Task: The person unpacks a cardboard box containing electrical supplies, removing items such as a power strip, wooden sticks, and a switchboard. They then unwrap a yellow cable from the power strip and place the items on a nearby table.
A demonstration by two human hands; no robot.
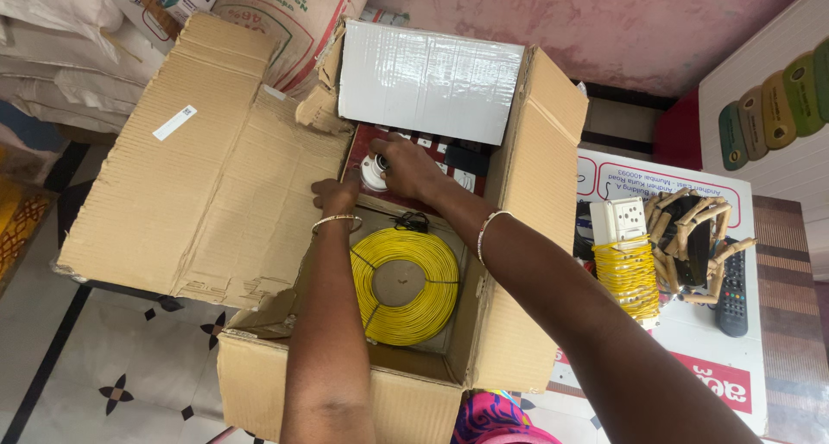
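- Lamp holder [374,173], white and round, sits on the dark red switch board [449,163] inside the cardboard box [259,371], above the yellow wire coil [406,286].
- Your right hand [413,168] curls its fingers on its rim; your left hand [337,193] rests just beside it.
- Likely light, rigid plastic: grip the rim, not the wires.

My one view comes from the camera on my head, looking steeply down over my forearms into the open cardboard box [518,323] in front of me. It sits close: my left hand [335,193] and right hand [413,169] fall near the middle of the frame, and my arms run out past the bottom edge. The tiled floor [112,358] fills the lower left, a white table [691,340] the right (sacks [285,12] edge the top). No second view shares this scene.
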